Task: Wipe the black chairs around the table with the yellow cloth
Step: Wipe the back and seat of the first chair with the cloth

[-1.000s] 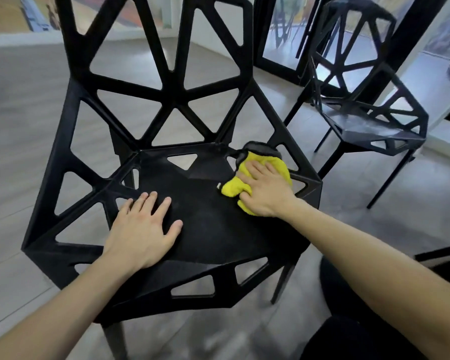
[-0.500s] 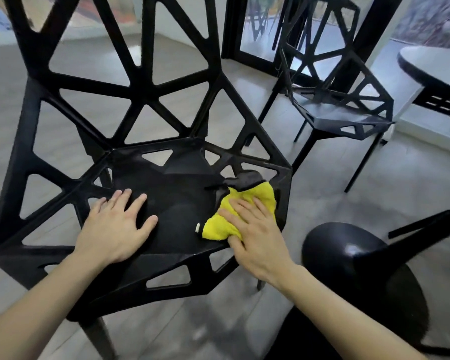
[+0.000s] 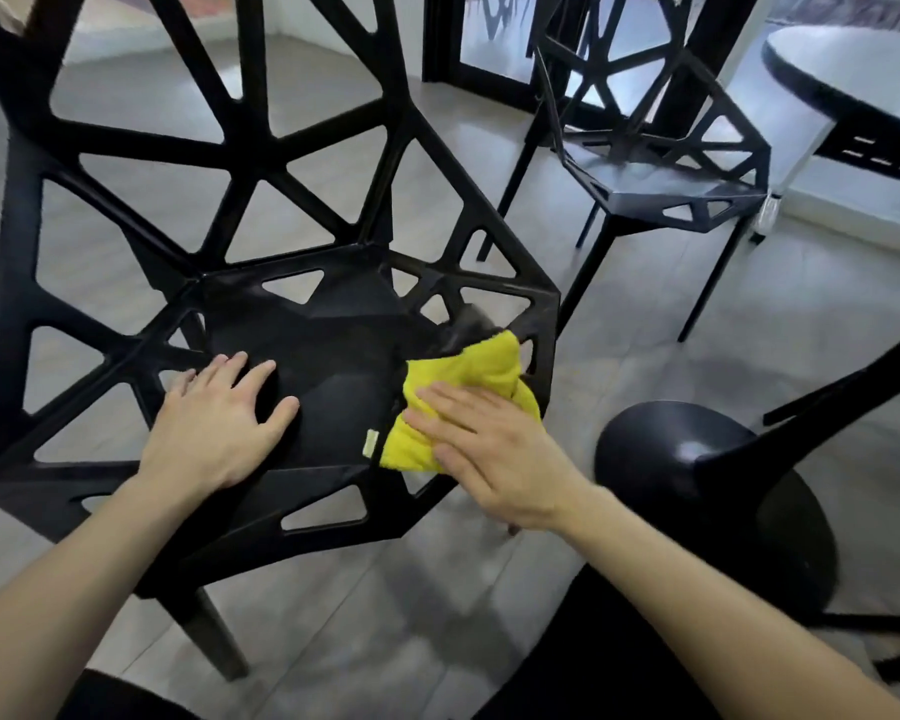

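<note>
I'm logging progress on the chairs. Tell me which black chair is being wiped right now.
The near chair, under both hands: the right hand presses the yellow cloth on its seat. The far chair by the table is untouched.

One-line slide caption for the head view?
Right hand presses yellow cloth on black chair seat; left hand rests flat beside.

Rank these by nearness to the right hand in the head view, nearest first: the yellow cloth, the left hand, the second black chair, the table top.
1. Yellow cloth: directly under the right hand, at the seat's right edge.
2. Left hand: flat on the same seat, to the left.
3. Second black chair: behind, toward the upper right.
4. Table top: far upper right corner.
</note>
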The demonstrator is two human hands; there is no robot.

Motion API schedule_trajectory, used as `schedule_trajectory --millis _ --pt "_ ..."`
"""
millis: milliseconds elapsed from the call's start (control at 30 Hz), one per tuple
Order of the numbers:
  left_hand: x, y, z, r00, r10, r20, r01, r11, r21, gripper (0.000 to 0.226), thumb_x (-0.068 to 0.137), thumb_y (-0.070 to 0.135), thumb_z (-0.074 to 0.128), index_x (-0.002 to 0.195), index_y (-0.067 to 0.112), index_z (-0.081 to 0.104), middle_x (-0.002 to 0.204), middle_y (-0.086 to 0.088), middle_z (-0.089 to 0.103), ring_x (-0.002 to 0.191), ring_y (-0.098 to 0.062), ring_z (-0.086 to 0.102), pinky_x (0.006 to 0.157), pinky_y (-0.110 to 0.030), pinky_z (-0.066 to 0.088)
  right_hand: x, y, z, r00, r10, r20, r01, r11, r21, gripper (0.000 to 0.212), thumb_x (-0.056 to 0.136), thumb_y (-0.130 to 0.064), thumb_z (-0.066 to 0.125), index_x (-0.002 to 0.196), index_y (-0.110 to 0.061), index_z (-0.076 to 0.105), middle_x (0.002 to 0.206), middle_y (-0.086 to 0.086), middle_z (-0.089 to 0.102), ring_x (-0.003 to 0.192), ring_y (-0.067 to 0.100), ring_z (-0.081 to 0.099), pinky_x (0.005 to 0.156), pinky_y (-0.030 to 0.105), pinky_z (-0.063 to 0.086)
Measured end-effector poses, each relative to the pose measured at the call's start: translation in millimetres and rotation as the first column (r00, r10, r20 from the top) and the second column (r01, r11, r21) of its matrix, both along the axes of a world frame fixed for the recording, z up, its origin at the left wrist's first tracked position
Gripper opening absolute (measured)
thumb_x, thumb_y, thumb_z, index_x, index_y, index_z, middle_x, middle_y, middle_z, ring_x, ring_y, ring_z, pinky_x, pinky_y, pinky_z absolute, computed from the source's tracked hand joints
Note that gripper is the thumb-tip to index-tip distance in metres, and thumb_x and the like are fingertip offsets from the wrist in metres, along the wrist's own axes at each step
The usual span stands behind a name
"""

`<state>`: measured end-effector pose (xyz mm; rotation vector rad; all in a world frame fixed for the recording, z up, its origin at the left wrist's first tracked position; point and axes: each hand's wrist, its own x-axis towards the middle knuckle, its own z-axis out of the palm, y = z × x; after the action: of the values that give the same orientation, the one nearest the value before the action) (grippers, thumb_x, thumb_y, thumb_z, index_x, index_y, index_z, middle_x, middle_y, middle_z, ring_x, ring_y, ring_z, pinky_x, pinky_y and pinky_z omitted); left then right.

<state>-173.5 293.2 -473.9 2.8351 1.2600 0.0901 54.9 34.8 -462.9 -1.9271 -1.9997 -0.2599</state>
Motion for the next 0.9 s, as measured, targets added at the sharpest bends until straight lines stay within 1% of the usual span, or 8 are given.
schedule_trajectory --millis 133,267,367,467,600,700,800,900 --pt "-4 -4 9 0.994 -0.078 0.082 0.082 0.995 -0.056 0.088 0.093 0.088 0.021 0.155 0.036 0.055 0.169 0.001 0.046 0.16 -0.021 0.036 0.129 -0.048 0.032 40 28 11 0.959 -0.255 0.126 0.253 0.967 0.028 0.066 0.098 -0.062 0.056 0.153 -0.025 0.057 0.169 0.008 0.039 0.164 0.026 0.017 0.132 0.055 0.013" --pt "3 -1 6 0.994 -0.105 0.029 0.105 0.994 -0.029 0.089 0.092 0.092 0.019 0.161 0.042 0.044 0.174 0.004 0.037 0.163 -0.019 0.029 0.131 -0.047 0.029 11 29 -10 0.933 -0.357 -0.049 0.358 0.933 0.035 0.075 0.095 -0.076 0.052 0.145 -0.02 0.065 0.165 0.011 0.045 0.161 0.029 0.026 0.13 0.057 0.015" --pt "10 2 5 0.995 -0.101 0.027 0.101 0.995 -0.018 0.087 0.093 0.09 0.019 0.162 0.043 0.042 0.175 0.004 0.035 0.163 -0.018 0.028 0.13 -0.047 0.029 -39 25 -18 0.974 -0.185 -0.133 0.2 0.973 0.114 0.069 0.096 -0.07 0.059 0.144 -0.021 0.066 0.162 0.009 0.049 0.158 0.029 0.033 0.129 0.057 0.021" --pt "13 0 6 0.995 -0.095 0.024 0.095 0.995 -0.019 0.087 0.093 0.089 0.018 0.163 0.043 0.04 0.175 0.004 0.034 0.164 -0.018 0.027 0.13 -0.046 0.028 5 11 -14 1.0 0.003 0.001 -0.003 0.994 0.107 0.059 0.101 -0.057 0.061 0.149 -0.023 0.061 0.165 0.005 0.045 0.158 0.027 0.033 0.127 0.057 0.026" --pt "41 -12 7 0.999 -0.052 0.012 0.053 0.998 -0.035 0.087 0.094 0.087 0.016 0.164 0.041 0.039 0.176 0.003 0.032 0.164 -0.021 0.025 0.13 -0.047 0.025 106 -18 -16 0.937 -0.344 -0.066 0.35 0.924 0.153 0.051 0.106 -0.04 0.056 0.152 -0.019 0.057 0.17 0.004 0.036 0.163 0.029 0.019 0.126 0.065 0.022" --pt "64 -18 6 1.0 -0.027 -0.011 0.026 0.999 -0.035 0.089 0.093 0.085 0.013 0.165 0.038 0.039 0.176 0.0 0.032 0.164 -0.025 0.026 0.129 -0.049 0.026 49 -4 -36 0.864 -0.444 -0.236 0.494 0.839 0.229 0.049 0.103 -0.037 0.059 0.145 -0.012 0.063 0.165 0.01 0.045 0.161 0.036 0.022 0.124 0.069 0.021" --pt "63 -15 2 1.0 -0.028 -0.01 0.027 0.997 -0.068 0.088 0.093 0.082 0.014 0.166 0.037 0.037 0.177 -0.001 0.03 0.164 -0.027 0.024 0.131 -0.049 0.024 -60 26 -38 0.95 -0.255 -0.18 0.299 0.911 0.284 0.049 0.101 -0.044 0.062 0.142 -0.017 0.067 0.155 0.007 0.056 0.155 0.033 0.037 0.127 0.061 0.023" --pt "58 -16 4 0.999 -0.041 -0.004 0.04 0.993 -0.11 0.077 0.098 0.07 0.025 0.165 0.035 0.039 0.176 -0.003 0.031 0.164 -0.029 0.024 0.132 -0.048 0.022 -59 25 -33 0.994 -0.111 -0.012 0.11 0.96 0.258 0.051 0.104 -0.052 0.059 0.146 -0.023 0.065 0.154 0.006 0.058 0.151 0.031 0.044 0.126 0.059 0.027"
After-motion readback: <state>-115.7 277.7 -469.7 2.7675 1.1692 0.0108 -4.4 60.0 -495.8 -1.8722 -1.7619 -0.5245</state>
